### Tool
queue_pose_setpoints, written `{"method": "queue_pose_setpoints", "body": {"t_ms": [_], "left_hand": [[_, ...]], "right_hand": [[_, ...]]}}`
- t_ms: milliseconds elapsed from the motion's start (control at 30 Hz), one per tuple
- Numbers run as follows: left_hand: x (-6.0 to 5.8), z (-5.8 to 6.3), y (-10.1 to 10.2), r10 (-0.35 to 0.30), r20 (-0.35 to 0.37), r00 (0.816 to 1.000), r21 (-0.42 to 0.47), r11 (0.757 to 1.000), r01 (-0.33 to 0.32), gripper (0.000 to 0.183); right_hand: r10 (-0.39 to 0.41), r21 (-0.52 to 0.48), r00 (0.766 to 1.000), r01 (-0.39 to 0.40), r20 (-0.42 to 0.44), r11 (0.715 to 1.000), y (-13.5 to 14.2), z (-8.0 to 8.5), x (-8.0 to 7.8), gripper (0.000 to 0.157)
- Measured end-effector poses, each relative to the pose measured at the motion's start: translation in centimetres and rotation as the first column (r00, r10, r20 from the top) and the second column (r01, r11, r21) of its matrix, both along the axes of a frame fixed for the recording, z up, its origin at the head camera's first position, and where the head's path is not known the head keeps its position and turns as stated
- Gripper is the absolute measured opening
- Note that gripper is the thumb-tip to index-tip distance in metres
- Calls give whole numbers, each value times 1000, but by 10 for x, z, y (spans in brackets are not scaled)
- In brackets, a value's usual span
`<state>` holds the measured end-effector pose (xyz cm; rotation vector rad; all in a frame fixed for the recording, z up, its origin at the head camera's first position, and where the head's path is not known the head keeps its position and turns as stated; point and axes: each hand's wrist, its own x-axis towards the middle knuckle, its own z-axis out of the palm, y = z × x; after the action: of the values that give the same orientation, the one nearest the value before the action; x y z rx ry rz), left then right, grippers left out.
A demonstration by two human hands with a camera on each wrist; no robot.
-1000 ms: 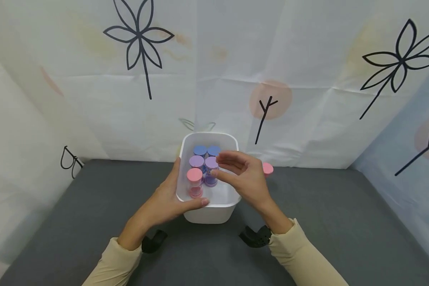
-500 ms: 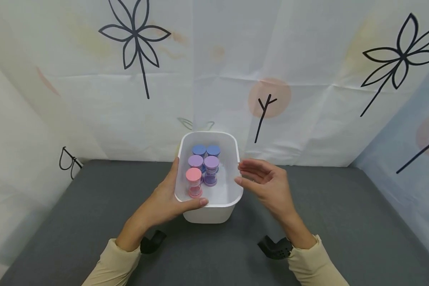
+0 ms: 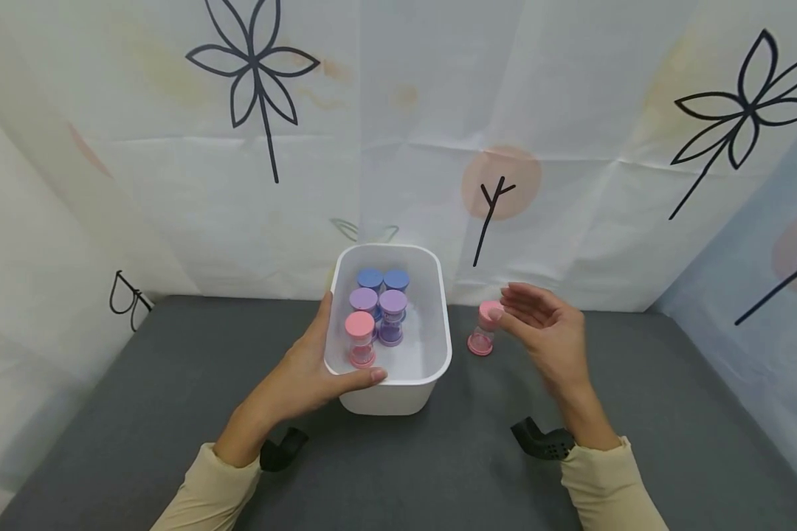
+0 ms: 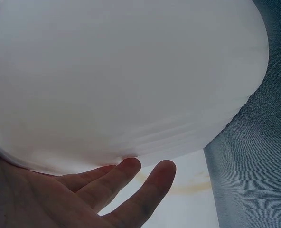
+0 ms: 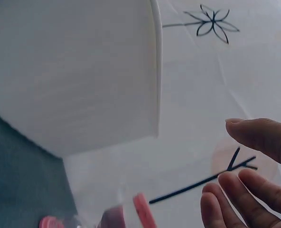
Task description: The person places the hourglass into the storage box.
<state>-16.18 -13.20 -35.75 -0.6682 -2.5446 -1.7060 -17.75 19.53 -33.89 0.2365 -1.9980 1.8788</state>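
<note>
My left hand [image 3: 305, 372] holds the white plastic bin [image 3: 392, 398] at its left side, thumb over the near rim and fingers along the outer wall. In the left wrist view those fingers [image 4: 112, 185] lie against the bin's wall [image 4: 131, 80]. Inside stand small hourglasses: two blue-capped [image 3: 370, 279] at the back, two purple-capped [image 3: 392, 301] in the middle, one pink [image 3: 361, 326] at the front left. Right of the bin, another pink hourglass [image 3: 481, 342] stands on the table. My right hand [image 3: 551, 335] is beside it, thumb and fingers parted, holding nothing; the right wrist view shows a gap to the hourglass [image 5: 144, 211].
A dark grey cloth-covered table [image 3: 412, 472] lies under everything. Behind it hangs a pale curtain [image 3: 405, 147] with printed leaves and twigs. Black wrist straps [image 3: 544, 441] sit on both arms.
My right hand has moved from above the bin out to the right, beside the pink hourglass, which shows again after being covered. Left hand and bin have stayed put.
</note>
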Motion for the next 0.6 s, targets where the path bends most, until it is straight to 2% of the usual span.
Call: {"method": "queue_pose_setpoints", "body": {"t_ms": [100,200,367,600], "left_hand": [[0,0,0,7,3,1000,-2,1000,-7,126],[0,0,0,6,3,1000,1,1000,-6,126],[0,0,1,-6,2,1000,15,1000,6,127],[1,0,1,17,2,1000,-13,1000,-17,127]], "right_hand": [[-76,62,997,75,25,995,6,-5,-4,46],[-115,117,990,105,87,988,10,-12,-7,50],[-104,180,970,65,221,982,15,-23,-14,58],[-44,199,961,-12,274,980,16,-35,-19,63]]}}
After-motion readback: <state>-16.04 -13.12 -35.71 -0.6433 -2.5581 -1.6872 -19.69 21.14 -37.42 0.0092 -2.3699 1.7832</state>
